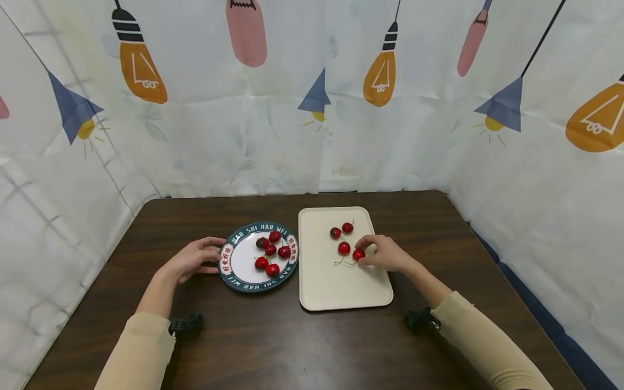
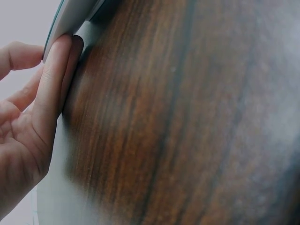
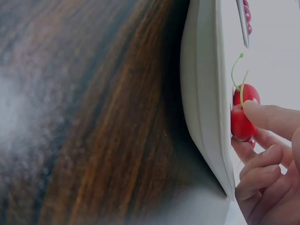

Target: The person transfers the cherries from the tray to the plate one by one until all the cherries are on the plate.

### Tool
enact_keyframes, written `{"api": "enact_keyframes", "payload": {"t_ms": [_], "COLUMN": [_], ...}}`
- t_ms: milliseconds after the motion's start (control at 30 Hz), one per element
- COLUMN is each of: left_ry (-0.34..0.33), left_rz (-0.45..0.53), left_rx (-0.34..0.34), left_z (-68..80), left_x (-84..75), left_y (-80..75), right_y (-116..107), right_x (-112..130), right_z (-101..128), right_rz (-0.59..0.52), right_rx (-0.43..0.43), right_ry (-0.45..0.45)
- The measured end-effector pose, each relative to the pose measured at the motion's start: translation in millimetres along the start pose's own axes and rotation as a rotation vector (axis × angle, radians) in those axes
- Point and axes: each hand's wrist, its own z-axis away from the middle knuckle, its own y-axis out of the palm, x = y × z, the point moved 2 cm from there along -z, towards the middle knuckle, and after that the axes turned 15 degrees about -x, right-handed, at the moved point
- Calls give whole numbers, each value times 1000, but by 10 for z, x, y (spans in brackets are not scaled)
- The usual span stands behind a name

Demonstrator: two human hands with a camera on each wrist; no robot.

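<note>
On the cream tray (image 1: 319, 281) the right hand (image 1: 382, 253) pinches a red cherry (image 3: 241, 124) between thumb and fingertips. That cherry sits at or just above the tray surface, its green stem still on. Close by lie three more cherries, among them a red one (image 1: 344, 248) and a darker one (image 1: 335, 233). At the left, a round white plate with a patterned blue rim (image 1: 237, 281) carries several cherries (image 1: 270, 249). Fingers of the left hand (image 1: 197, 257) touch the plate's left rim, and the left wrist view shows fingertips against its edge (image 2: 70, 18).
Plate and tray stand side by side on a dark wooden table (image 1: 234, 346). Behind and beside it hangs a white curtain (image 1: 205, 146) printed with lamps and bulbs. Dark bands (image 1: 185, 323) are worn on both wrists, below light sleeves.
</note>
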Motion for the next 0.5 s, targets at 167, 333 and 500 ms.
{"api": "enact_keyframes", "payload": {"t_ms": [167, 333, 500], "left_ry": [-1, -2, -1], "left_rz": [0, -2, -2], "left_rx": [-4, -8, -10], "left_z": [12, 24, 29], "left_x": [-10, -17, -8], "left_y": [4, 6, 10], "right_y": [-11, -47, -63], "right_x": [16, 48, 86], "right_z": [-18, -35, -77], "right_rz": [-3, 13, 17], "right_rx": [-6, -16, -35], "right_ry": [7, 5, -10]}}
